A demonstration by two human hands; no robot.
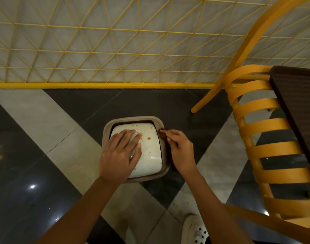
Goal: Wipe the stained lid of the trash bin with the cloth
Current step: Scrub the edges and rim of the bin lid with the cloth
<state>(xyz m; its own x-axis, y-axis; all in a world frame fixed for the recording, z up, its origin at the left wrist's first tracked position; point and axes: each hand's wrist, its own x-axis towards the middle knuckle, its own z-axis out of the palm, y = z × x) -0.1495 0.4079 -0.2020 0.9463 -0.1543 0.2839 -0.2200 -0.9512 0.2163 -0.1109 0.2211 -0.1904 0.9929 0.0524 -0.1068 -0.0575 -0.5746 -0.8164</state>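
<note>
A small trash bin with a taupe rim [133,119] stands on the floor below me. Its white swing lid [150,152] carries several orange-brown spots, mostly near its far edge. My left hand [120,152] lies flat on the lid's left half, fingers spread. My right hand [178,148] is at the bin's right rim, fingers closed on a dark brown cloth [164,135]. Most of the cloth is hidden under that hand and hangs beside the bin.
An orange slatted chair [259,131] and a dark table [298,103] stand close on the right. A yellow wire-mesh fence [115,50] with a yellow base bar runs behind the bin. The floor is glossy black and grey tile. A white shoe [194,229] shows at the bottom.
</note>
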